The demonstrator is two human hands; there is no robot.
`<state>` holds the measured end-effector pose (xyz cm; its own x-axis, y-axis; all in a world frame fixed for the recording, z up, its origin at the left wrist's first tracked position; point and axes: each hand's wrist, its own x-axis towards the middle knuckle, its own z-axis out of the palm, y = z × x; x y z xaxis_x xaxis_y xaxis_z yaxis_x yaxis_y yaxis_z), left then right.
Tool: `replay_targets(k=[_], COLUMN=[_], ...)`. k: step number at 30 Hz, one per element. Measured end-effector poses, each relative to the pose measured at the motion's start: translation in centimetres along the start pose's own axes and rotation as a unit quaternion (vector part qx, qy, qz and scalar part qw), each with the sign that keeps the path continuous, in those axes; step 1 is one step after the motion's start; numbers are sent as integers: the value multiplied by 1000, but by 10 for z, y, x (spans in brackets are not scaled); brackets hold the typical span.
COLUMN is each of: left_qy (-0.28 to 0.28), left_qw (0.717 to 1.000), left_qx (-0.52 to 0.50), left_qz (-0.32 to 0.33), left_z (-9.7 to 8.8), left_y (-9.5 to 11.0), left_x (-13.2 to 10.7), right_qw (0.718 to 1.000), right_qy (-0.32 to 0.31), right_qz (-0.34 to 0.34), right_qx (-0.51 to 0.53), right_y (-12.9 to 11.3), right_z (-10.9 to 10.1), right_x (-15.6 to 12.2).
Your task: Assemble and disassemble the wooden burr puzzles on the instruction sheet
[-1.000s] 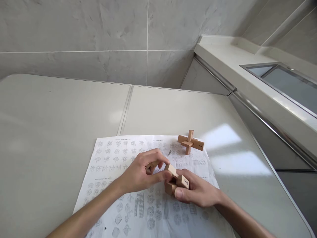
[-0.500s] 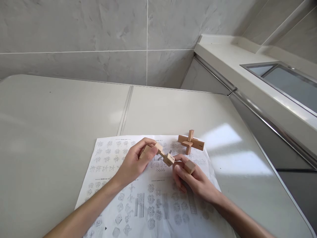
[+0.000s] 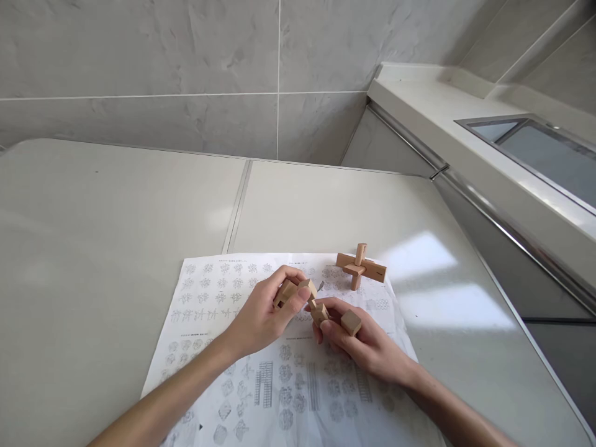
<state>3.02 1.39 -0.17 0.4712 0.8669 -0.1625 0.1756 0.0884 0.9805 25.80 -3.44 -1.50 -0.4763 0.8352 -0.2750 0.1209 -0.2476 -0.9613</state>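
Observation:
My left hand (image 3: 261, 316) is closed around pale wooden puzzle pieces (image 3: 285, 290), its thumb pressed on a square block end. Close by, my right hand (image 3: 372, 347) pinches a notched wooden puzzle piece (image 3: 319, 313) between thumb and fingers. A darker square-ended wooden block (image 3: 351, 323) also sits in the right hand, its rest hidden by the fingers. The pieces in the two hands meet or nearly meet; I cannot tell if they are joined. Behind the right hand, an assembled wooden cross puzzle (image 3: 356, 269) stands on the sheet.
A large creased paper sheet (image 3: 209, 323) printed with small puzzle drawings lies under both hands. It rests on a white folding table (image 3: 139, 211) with a seam. Tiled wall (image 3: 186, 56) stands behind, and a white counter (image 3: 419, 93) runs along the right.
My left hand has shifted slightly right and down. The right thumb and fingers have closed over the notched piece, which earlier stuck out from the left hand.

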Motion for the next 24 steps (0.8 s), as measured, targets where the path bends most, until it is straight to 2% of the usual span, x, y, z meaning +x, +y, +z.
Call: replay_targets(k=[6,13,18,24], left_qy=[41,46,20,-49], left_qw=[998,997,999,998], left_qx=[-34,-58,-37,-29], left_qz=[-23,-19,-28,-23], left_z=[0,2,1,0], left_y=[-2,-3,-6,-5], left_x=[-1,-2,-1,-2], right_qw=[1000,999,997,997], right_qy=[4,-10,-13,-8], right_qz=[6,15,7,-10], right_qx=[0,-43,-72,-79], right_y=[2,-6,-7,-8], right_z=[0,1,2,3], right_x=[0,2,2,2])
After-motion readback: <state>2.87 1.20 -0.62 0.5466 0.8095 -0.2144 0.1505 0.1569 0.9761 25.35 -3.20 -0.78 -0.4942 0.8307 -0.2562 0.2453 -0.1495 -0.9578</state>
